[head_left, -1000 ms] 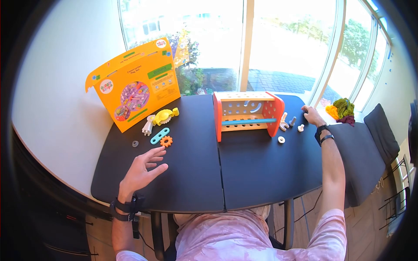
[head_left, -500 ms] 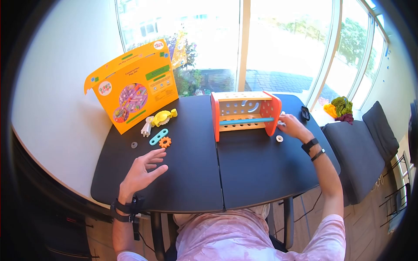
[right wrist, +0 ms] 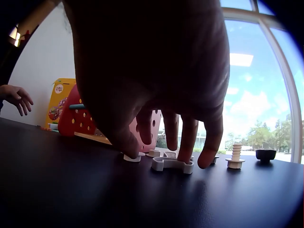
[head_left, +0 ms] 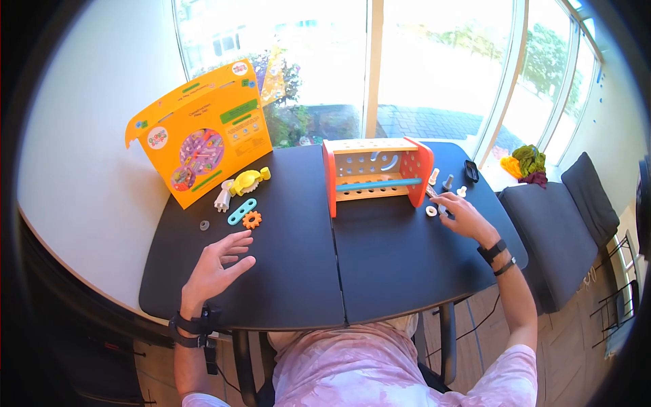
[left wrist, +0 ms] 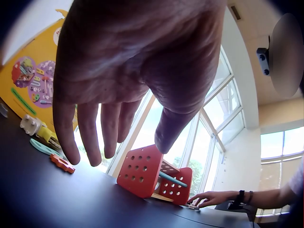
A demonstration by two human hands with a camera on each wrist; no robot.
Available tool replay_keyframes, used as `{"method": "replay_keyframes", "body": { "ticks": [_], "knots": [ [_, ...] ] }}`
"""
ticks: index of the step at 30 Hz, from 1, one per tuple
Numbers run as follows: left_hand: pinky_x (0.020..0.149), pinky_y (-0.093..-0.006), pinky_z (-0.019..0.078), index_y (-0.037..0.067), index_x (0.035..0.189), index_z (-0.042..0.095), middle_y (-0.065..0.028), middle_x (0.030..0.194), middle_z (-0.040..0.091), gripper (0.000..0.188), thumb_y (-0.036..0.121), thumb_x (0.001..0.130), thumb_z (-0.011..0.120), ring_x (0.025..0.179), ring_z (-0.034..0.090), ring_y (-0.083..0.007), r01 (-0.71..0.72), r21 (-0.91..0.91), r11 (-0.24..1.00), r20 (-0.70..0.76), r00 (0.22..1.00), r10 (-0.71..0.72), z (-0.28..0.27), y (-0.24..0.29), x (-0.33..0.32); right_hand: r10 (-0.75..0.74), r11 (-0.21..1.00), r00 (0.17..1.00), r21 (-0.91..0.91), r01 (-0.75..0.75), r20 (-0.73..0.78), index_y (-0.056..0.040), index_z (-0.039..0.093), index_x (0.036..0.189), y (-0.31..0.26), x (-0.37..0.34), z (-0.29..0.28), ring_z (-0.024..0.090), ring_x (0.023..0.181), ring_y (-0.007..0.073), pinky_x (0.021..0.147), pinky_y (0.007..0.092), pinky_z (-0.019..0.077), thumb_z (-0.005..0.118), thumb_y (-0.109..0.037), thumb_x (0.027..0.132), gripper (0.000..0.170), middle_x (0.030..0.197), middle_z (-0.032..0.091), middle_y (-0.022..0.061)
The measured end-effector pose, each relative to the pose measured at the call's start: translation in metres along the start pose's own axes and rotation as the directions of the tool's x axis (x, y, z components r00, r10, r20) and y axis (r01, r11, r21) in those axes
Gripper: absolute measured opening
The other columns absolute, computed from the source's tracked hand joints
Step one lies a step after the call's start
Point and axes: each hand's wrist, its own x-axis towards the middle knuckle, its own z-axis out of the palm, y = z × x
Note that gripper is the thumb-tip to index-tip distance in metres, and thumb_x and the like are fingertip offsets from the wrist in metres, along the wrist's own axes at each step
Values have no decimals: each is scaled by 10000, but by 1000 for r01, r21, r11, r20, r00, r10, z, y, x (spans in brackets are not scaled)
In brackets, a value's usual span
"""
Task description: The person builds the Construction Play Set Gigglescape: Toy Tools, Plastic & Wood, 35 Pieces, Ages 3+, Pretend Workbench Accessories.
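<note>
Right hand [head_left: 466, 217] seemingly touches pale wrench [right wrist: 172, 166]; ring [head_left: 431, 211] and rack [head_left: 421, 175] nearby

Three bolts [head_left: 448, 182], one wrench [right wrist: 172, 165], one orange gear [head_left: 251, 220]

You're in a bright room, its kind unclear, with tall windows [head_left: 441, 74], a black table [head_left: 400, 264] and a cushioned seat [head_left: 542, 230].

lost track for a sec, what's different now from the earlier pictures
The right hand has left the black case and come nearer the person. Its fingers now touch the pale wrench, which looks shifted slightly nearer too; no firm grip shows. The left hand, toy box and yellow carton stayed put.
</note>
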Motion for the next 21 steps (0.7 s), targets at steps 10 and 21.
{"method": "replay_keyframes", "body": {
  "ticks": [10, 21],
  "knots": [
    [1144, -445, 567, 60, 1588, 622, -184, 1473, 740, 645, 261, 1014, 836, 1343, 722, -300, -18, 20, 1000, 19, 1000, 18, 5, 9, -2, -93, 987, 995, -126, 97, 33, -84, 729, 1419, -49, -32, 10, 670, 1231, 364, 1045, 487, 573, 754, -193, 1009, 424, 1295, 736, 136],
    [1135, -447, 573, 52, 1563, 646, -190, 1460, 747, 622, 252, 1008, 840, 1331, 731, -298, -41, 22, 999, 30, 999, 40, 9, 13, -5, -343, 885, 939, -338, 321, -5, -99, 731, 1418, -50, -30, -2, 678, 1347, 294, 1138, 463, 536, 661, 59, 913, 535, 1403, 751, 102]
  ]
}}
